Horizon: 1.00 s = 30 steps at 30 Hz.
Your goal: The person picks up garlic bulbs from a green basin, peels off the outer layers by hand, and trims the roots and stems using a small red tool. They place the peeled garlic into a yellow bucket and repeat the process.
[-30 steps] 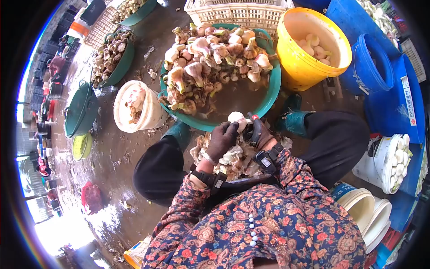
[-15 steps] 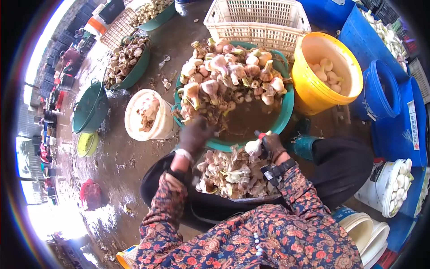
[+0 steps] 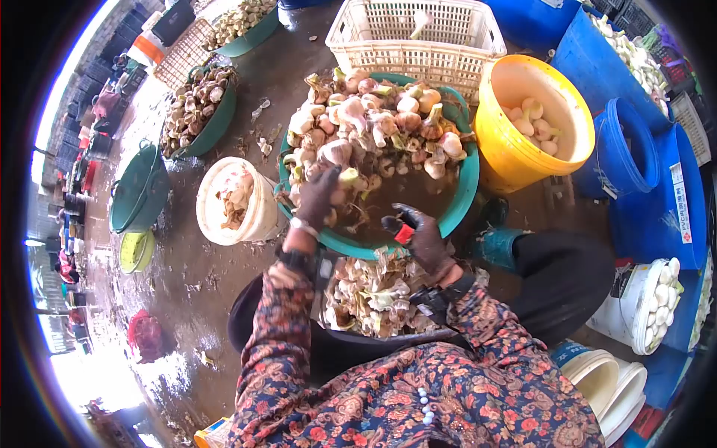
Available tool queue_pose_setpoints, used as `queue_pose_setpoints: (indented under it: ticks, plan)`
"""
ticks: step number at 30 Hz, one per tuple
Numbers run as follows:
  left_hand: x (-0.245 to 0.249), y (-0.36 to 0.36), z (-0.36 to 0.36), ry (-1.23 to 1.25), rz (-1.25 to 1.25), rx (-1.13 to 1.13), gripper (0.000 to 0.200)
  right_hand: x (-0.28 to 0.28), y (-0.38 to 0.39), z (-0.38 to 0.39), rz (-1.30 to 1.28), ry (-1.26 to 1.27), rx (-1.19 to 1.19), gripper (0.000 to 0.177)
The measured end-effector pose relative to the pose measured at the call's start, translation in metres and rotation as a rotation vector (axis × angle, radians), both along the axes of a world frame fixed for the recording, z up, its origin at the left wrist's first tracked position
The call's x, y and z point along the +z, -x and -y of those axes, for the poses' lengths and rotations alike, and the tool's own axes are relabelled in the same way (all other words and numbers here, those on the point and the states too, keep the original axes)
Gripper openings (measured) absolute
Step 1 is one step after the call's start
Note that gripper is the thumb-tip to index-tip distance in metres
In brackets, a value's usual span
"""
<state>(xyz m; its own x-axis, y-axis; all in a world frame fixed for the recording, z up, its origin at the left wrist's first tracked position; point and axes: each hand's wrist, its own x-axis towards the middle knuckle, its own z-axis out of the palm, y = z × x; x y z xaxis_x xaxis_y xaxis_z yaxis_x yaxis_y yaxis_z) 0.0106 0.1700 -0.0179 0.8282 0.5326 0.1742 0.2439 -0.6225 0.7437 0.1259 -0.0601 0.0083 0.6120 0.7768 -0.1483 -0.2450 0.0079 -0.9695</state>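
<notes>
My left hand (image 3: 319, 197), in a dark glove, reaches over the near left of a green tub (image 3: 469, 179), its fingers stretched toward a garlic bulb (image 3: 336, 152) in the heap. Several untrimmed garlic bulbs with stalks and roots lie around it. My right hand (image 3: 426, 240), also gloved, is at the tub's near rim, curled around a small red thing (image 3: 404, 234) whose kind I cannot tell. Below both hands, papery garlic skins (image 3: 377, 295) are piled at my lap. A white garlic bulb (image 3: 422, 23) shows against the beige crate (image 3: 418, 58) behind the tub.
Right of the tub stands a yellow bucket (image 3: 489, 123) with peeled bulbs inside. A white bucket (image 3: 237, 231) of skins is on the left. Blue containers (image 3: 665, 198) and a white bucket of garlic (image 3: 624, 310) line the right. More green tubs (image 3: 202, 142) sit farther left.
The white garlic bulb has left my right hand, and one now shows at the crate. My left hand has moved forward to the heap. The view has shifted slightly.
</notes>
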Motion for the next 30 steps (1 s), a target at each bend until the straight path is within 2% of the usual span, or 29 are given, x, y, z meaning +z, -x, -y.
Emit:
queue_pose_setpoints:
  ticks: [1,3,5,6,7,8,9,10,11,13,14,15,16,17,18,19,20,21,22,23,25,26,27,28,30]
  plan:
    - [0.003,0.003,0.039,0.489,-0.024,0.131,0.046,-0.002,0.011,-0.005,0.034,-0.071,-0.048,0.027]
    - [0.061,0.001,0.108,0.830,-0.083,0.199,0.038,-0.005,0.016,0.004,0.069,-0.127,-0.096,0.026]
    - [0.065,0.005,0.143,0.957,-0.026,0.103,0.038,-0.006,0.007,0.016,0.167,0.128,-0.033,0.027]
    - [0.079,0.011,0.159,0.803,-0.030,0.064,0.046,0.005,0.008,0.020,0.018,0.078,-0.082,0.028]
    - [0.073,0.014,0.162,0.895,-0.050,0.079,0.055,0.016,0.009,0.027,0.021,0.079,-0.086,0.028]
    - [0.053,0.018,0.166,0.634,0.036,0.040,0.060,0.025,0.011,0.033,0.056,0.091,-0.061,0.028]
    - [0.059,0.016,0.176,0.373,0.124,-0.004,0.065,0.031,0.012,0.043,0.094,0.104,-0.042,0.029]
    - [0.066,0.021,0.181,0.175,0.005,0.055,0.068,0.023,0.016,0.045,0.128,0.072,-0.063,0.032]
    - [0.072,0.022,0.184,0.176,0.005,0.053,0.068,0.019,0.015,0.048,0.129,0.073,-0.065,0.032]
    - [0.080,0.023,0.184,0.068,-0.126,0.008,0.064,0.015,0.012,0.052,0.342,0.229,0.008,0.034]
    - [0.077,0.023,0.184,0.034,-0.077,0.001,0.061,0.013,0.011,0.055,0.341,0.226,0.007,0.034]
    - [0.075,0.023,0.183,0.030,-0.078,0.002,0.061,0.013,0.011,0.057,0.455,0.247,0.032,0.034]
    - [0.074,0.024,0.181,0.293,-0.056,-0.016,0.060,0.013,0.011,0.059,0.567,0.269,0.057,0.034]
    - [0.070,0.024,0.179,0.556,-0.034,-0.033,0.059,0.013,0.010,0.061,0.567,0.266,0.057,0.034]
    - [0.069,0.022,0.177,0.671,0.060,-0.063,0.056,0.013,0.009,0.062,0.348,0.230,0.082,0.032]
    - [0.069,0.025,0.172,0.671,0.059,-0.063,0.056,0.012,0.008,0.063,0.128,0.194,0.106,0.029]
    - [0.070,0.028,0.166,0.846,-0.045,-0.052,0.054,0.012,0.007,0.064,-0.091,0.157,0.129,0.027]
    - [0.074,0.030,0.162,1.018,-0.151,-0.040,0.052,0.012,0.007,0.064,-0.091,0.157,0.129,0.027]
    - [0.059,0.031,0.160,1.140,-0.094,-0.067,0.054,0.012,0.008,0.064,-0.209,0.093,0.110,0.026]
    - [0.051,0.031,0.164,1.142,-0.098,-0.069,0.054,0.011,0.008,0.064,-0.328,0.029,0.087,0.027]
    - [0.048,0.022,0.185,1.277,0.178,0.048,0.059,0.024,0.011,0.061,-0.423,0.021,0.062,0.030]
    - [0.043,0.017,0.193,1.288,0.284,0.038,0.058,0.033,0.011,0.057,-0.512,0.009,0.039,0.034]
    - [0.042,0.012,0.198,1.086,0.244,0.052,0.059,0.037,0.010,0.055,-0.601,-0.001,0.017,0.038]
    - [0.040,0.012,0.197,1.092,0.240,0.055,0.059,0.012,0.006,0.057,-0.719,-0.078,0.157,0.046]
    - [0.035,0.015,0.192,0.754,-0.039,-0.056,0.064,-0.037,0.003,0.061,-0.758,-0.020,0.148,0.046]
